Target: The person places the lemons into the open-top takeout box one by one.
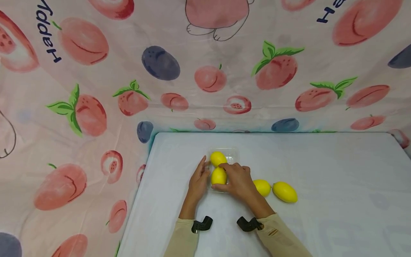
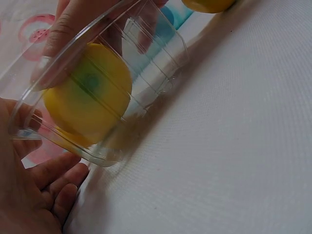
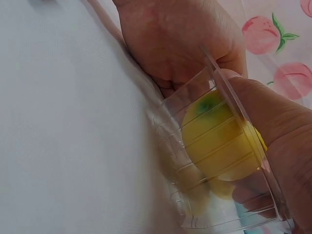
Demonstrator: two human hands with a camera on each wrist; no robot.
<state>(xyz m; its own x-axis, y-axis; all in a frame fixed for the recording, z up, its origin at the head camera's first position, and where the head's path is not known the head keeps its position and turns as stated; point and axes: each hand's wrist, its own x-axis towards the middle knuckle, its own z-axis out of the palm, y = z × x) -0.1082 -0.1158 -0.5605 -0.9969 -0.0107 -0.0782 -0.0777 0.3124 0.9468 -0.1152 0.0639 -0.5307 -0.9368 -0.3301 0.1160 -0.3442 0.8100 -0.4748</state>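
Observation:
A clear plastic container (image 1: 232,153) sits on the table with two yellow lemons in it. The far lemon (image 1: 218,158) lies at its back left. My right hand (image 1: 238,180) pinches the near lemon (image 1: 218,176) between thumb and fingers, inside the container's front. Through the ribbed clear wall, the right wrist view shows this lemon (image 3: 219,141) with a greenish tip. Along the container's left side stands my left hand (image 1: 198,181), fingers extended and close to the wall; the left wrist view shows its fingers (image 2: 56,180) loosely bent beside the rim.
Two more lemons lie on the white table (image 1: 337,171) to the right: one lemon (image 1: 262,187) partly behind my right wrist, another lemon (image 1: 285,192) farther right. A fruit-printed cloth (image 1: 237,64) hangs behind the table and along its left side.

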